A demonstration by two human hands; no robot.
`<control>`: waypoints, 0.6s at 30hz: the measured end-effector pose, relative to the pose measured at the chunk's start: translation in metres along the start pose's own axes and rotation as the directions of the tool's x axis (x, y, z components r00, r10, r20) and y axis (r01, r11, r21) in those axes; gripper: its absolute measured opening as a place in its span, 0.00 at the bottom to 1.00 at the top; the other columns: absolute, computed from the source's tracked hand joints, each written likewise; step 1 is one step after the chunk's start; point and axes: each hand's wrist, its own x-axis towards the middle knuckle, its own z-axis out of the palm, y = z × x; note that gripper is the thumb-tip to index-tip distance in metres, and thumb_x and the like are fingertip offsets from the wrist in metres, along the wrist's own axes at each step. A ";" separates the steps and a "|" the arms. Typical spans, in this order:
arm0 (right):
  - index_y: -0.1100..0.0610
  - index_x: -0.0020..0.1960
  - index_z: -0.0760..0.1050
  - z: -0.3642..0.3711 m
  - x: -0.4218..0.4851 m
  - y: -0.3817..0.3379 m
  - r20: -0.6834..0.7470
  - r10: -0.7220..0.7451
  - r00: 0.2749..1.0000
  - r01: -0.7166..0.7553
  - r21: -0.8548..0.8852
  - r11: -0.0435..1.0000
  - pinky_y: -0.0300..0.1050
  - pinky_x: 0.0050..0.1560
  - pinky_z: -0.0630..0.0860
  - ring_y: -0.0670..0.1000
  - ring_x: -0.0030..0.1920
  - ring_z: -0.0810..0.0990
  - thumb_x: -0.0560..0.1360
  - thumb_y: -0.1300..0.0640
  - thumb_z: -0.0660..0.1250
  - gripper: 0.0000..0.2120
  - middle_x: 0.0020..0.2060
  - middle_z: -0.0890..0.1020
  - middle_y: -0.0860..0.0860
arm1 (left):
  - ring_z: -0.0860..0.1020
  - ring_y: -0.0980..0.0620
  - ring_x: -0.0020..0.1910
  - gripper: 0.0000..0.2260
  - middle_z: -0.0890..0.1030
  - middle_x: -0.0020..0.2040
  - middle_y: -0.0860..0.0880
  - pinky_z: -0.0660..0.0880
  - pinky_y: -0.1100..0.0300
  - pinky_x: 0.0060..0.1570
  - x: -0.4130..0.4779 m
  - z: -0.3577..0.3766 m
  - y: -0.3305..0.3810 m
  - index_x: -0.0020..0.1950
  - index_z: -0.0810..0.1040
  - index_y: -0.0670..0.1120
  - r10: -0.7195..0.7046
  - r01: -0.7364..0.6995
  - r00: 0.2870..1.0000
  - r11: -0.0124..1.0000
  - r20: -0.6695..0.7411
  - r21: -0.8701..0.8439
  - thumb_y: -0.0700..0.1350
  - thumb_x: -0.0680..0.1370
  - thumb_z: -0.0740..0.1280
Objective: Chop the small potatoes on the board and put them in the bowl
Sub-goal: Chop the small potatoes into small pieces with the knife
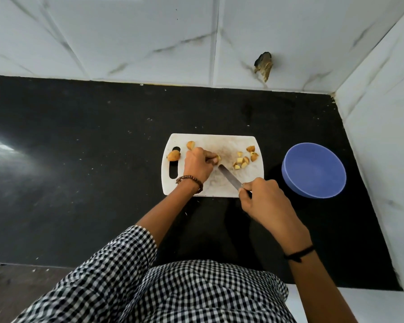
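A checked shirt (pixel 173 292) fills the nearest edge of the view, with both bare forearms reaching out from it over a black counter (pixel 79 159). The right wrist wears a thin black thread band (pixel 299 254). The right hand (pixel 264 201) is at the five o'clock corner of the white cutting board (pixel 215 188), its fingers curled tight round the handle of a knife (pixel 230 177). The blade slants across the board with its tip toward eleven o'clock, stopping just short of the left fingertips. The left hand (pixel 197 165) wears a bead bracelet (pixel 189 179) at the wrist and lies over the board's middle left. Its fingers are bent down and pinch a small potato piece (pixel 217 157) against the surface; whether the blade touches that piece cannot be told. At two to three o'clock of the board's centre lies a loose cluster of chopped pieces (pixel 241 160). Two uncut small potatoes (pixel 173 155) lie at nine and ten o'clock, one of them beside the handle slot. A blue bowl (pixel 313 170) stands on the counter at three o'clock of the board, just beside it and not touching. Beyond, white marble-patterned wall tiles (pixel 149 38) rise at twelve o'clock, with a broken hole (pixel 264 65) at about one o'clock.
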 end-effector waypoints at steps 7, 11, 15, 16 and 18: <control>0.55 0.52 0.80 0.011 -0.006 0.010 -0.158 0.000 0.987 0.024 0.148 0.989 0.37 0.28 0.63 0.46 0.29 0.74 0.83 0.48 0.59 0.14 0.31 0.76 0.49 | 0.80 0.56 0.49 0.08 0.84 0.50 0.47 0.72 0.72 0.51 -0.002 -0.002 -0.003 0.53 0.83 0.41 0.019 -0.018 1.000 1.000 0.014 -0.021 0.36 0.74 0.71; 0.56 0.54 0.80 0.027 0.001 0.010 -0.247 0.009 0.969 0.060 0.269 0.961 0.40 0.29 0.71 0.47 0.30 0.77 0.82 0.49 0.60 0.13 0.31 0.78 0.49 | 0.80 0.59 0.47 0.09 0.84 0.49 0.48 0.71 0.78 0.48 -0.004 -0.003 -0.002 0.53 0.83 0.42 0.018 -0.018 1.000 0.999 0.007 -0.049 0.37 0.74 0.72; 0.56 0.54 0.79 0.045 0.012 0.002 -0.293 -0.006 0.956 0.103 0.315 0.943 0.40 0.30 0.72 0.45 0.31 0.76 0.82 0.49 0.60 0.13 0.33 0.77 0.47 | 0.80 0.61 0.44 0.08 0.85 0.46 0.50 0.70 0.81 0.43 -0.005 -0.005 -0.003 0.51 0.84 0.43 -0.003 0.002 1.000 0.997 -0.013 -0.083 0.39 0.73 0.73; 0.56 0.54 0.78 0.050 0.016 -0.001 -0.297 -0.007 0.955 0.106 0.321 0.941 0.44 0.32 0.75 0.46 0.32 0.77 0.83 0.49 0.60 0.13 0.33 0.77 0.48 | 0.80 0.61 0.44 0.08 0.85 0.46 0.50 0.71 0.81 0.44 -0.005 -0.006 -0.003 0.51 0.84 0.43 -0.003 0.002 1.000 0.996 -0.013 -0.084 0.39 0.73 0.73; 0.55 0.56 0.77 0.057 0.022 -0.006 -0.305 -0.011 0.952 0.119 0.335 0.935 0.51 0.37 0.80 0.48 0.36 0.79 0.83 0.48 0.59 0.13 0.36 0.80 0.49 | 0.80 0.60 0.44 0.07 0.85 0.45 0.51 0.73 0.78 0.46 -0.005 -0.006 -0.003 0.50 0.84 0.43 -0.009 0.008 1.000 0.996 -0.013 -0.087 0.38 0.73 0.73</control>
